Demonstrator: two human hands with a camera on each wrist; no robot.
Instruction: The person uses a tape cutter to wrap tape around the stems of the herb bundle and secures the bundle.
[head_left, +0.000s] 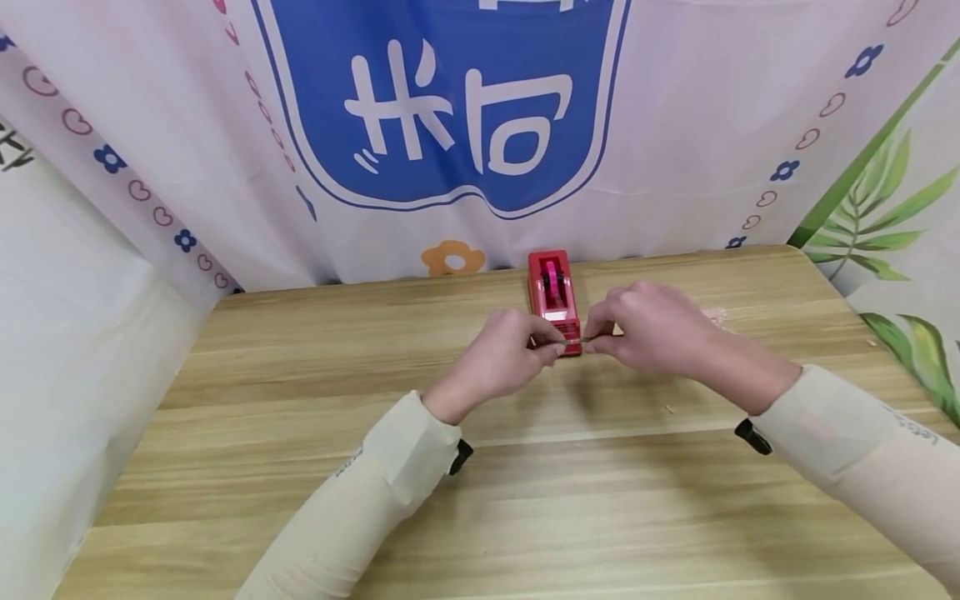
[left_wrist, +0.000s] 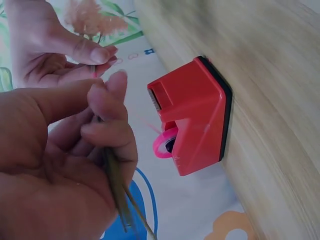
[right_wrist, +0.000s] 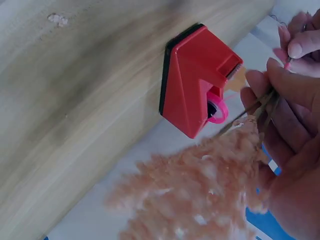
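Observation:
Both hands hold a small bundle of dried pampas grass (right_wrist: 195, 185) in the air over the front of a red tape dispenser (left_wrist: 200, 115). My left hand (head_left: 506, 350) grips the bare stems (left_wrist: 117, 192), which run down across the palm. Close beside it, my right hand (head_left: 652, 325) pinches the stems just below the fluffy, pinkish-tan plumes. A bit of pink (right_wrist: 287, 64) shows on the stems between the hands. The dispenser stands upright with a roll of bright pink tape (left_wrist: 162, 145) in it.
The wooden table (head_left: 525, 517) meets a printed curtain (head_left: 675, 167) at its back edge, just behind the dispenser. Some pale fluff (right_wrist: 57, 20) lies on the table to the right, along with a few tiny crumbs (head_left: 670, 409).

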